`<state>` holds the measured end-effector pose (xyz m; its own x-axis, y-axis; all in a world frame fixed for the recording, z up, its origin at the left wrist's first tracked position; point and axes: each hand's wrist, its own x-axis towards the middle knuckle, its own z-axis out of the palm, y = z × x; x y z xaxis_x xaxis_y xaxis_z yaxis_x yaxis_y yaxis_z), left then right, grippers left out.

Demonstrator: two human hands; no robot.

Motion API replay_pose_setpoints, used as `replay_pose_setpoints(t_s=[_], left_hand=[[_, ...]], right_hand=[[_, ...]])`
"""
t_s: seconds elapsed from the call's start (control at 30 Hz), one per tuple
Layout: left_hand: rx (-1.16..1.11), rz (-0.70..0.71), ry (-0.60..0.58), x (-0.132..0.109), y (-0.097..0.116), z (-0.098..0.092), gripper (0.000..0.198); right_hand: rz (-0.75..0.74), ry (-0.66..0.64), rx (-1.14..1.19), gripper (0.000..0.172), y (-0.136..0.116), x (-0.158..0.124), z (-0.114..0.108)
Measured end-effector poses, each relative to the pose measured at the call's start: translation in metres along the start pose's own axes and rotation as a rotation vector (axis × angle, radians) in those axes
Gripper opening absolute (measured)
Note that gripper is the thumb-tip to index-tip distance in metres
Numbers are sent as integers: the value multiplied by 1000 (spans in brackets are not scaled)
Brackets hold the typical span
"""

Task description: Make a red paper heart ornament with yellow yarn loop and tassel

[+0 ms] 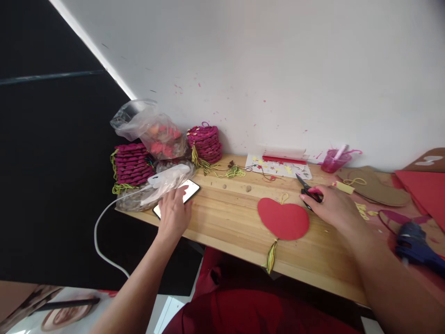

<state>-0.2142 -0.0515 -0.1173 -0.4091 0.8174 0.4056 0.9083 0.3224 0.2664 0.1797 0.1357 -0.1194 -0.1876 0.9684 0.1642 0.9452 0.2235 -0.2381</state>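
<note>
My left hand (174, 209) reaches over a lit smartphone (190, 190) lying on the table's left part, its fingers stretched out on or just above the screen. In my right hand (327, 202) is a pair of black-handled scissors (309, 192), its blades pointing to the back left. Between my hands lies a red heart-shaped cutout (283, 219), nearest to the right one. A yellow loop (284, 198) sticks up at its notch, and a green and yellow tassel (271, 256) hangs from its tip over the table's front edge.
Magenta braided baskets (205, 144), a plastic bag (163, 134) and a white device with a cable (170, 175) crowd the left. A sticker sheet (278, 167) and pink cup (335, 160) stand by the wall. A blue glue gun (417, 246) and brown cutouts (375, 185) lie right.
</note>
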Motion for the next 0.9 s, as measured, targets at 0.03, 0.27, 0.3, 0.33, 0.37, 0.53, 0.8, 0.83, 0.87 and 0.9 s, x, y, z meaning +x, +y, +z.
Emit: replay_pose_setpoints(t_s=[0.03,0.27,0.3,0.33,0.37,0.53,0.8,0.83,0.87,0.9], left_hand=[[-73,75,-21,0,4,5,37],[-349,205,-191,28,46,44,35],[-348,213,-206,36,52,49,35],[-346,221,-219,43,56,54,34],[-344,228,-231,50,60,58,32],[-334,267,-272,71,77,69,22],[-434,363,-331,70,115,80,21],[-453,371,-339,70,121,82,19],[-471,376,-343,70,126,84,19],[-491,378,-344,70,130,86,18]], right_hand=[[3,-3,-7,44,-1,0,-1],[-10,3,-34,40,-6,-3,-4],[-11,1,-35,40,-6,-3,-4],[-12,-1,-36,40,-6,-4,-3],[-12,-2,-37,40,-6,-4,-3],[-23,16,-30,37,-6,-6,-1],[-24,0,-54,38,-6,-6,-3],[-24,-3,-56,39,-5,-6,-2],[-21,-6,-59,39,-4,-5,-2],[-20,-4,-62,39,-4,-4,-1]])
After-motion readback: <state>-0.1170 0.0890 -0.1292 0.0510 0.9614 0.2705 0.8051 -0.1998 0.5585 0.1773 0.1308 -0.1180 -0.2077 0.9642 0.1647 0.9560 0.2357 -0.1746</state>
